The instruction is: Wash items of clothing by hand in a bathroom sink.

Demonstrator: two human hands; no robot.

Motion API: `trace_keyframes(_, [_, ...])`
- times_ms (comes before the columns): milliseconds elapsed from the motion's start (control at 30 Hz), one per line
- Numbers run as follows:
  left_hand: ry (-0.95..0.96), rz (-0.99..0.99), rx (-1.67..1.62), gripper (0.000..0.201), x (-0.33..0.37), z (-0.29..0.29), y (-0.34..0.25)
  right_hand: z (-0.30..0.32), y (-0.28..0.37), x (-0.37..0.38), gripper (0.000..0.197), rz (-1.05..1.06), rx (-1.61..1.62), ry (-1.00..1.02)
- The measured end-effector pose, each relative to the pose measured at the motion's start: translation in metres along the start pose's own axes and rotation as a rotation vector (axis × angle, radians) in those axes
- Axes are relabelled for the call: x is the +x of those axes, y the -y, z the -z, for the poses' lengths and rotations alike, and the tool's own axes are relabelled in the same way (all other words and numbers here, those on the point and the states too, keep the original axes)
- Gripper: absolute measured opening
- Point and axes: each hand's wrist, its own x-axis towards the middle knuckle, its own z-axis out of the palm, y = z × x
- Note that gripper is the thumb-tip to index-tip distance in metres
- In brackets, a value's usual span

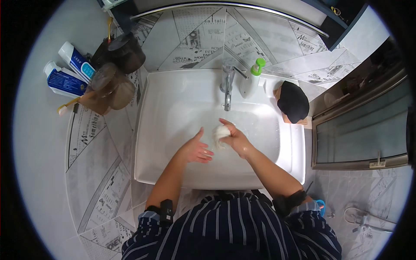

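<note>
Holding a white soapy lump over the white sink, we are curling right hand fingers around it, left hand fingers lying flat, pressed together, beneath the faucet.

Basin at centre, set into the bench. Tap at the basin's rear rim, in the middle; pump bottle just right of it, on the rim. Pad on the rear right corner. Jars on the bench behind and left of the basin; two tubes further left; toothbrush before them. Rail behind, above the tap. Both hands over the basin, before the tap: left hand left of the right hand, which holds a wad.
</note>
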Motion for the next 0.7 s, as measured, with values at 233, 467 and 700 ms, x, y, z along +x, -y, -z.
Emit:
trace_keyframes(233, [0.671,-0.342,-0.626,0.042,0.01,-0.018,0.0,-0.039,0.015,-0.038,0.028,0.275,-0.1,0.481])
trace_keyframes(467, [0.437,-0.278,-0.595,0.042,-0.016,-0.046,-0.004,-0.019,0.001,0.013,0.022,0.12,0.269,-0.32])
trace_keyframes(700, [0.419,-0.368,-0.323,0.058,-0.016,-0.028,0.031,-0.055,0.02,0.021,0.038,-0.042,0.118,0.206])
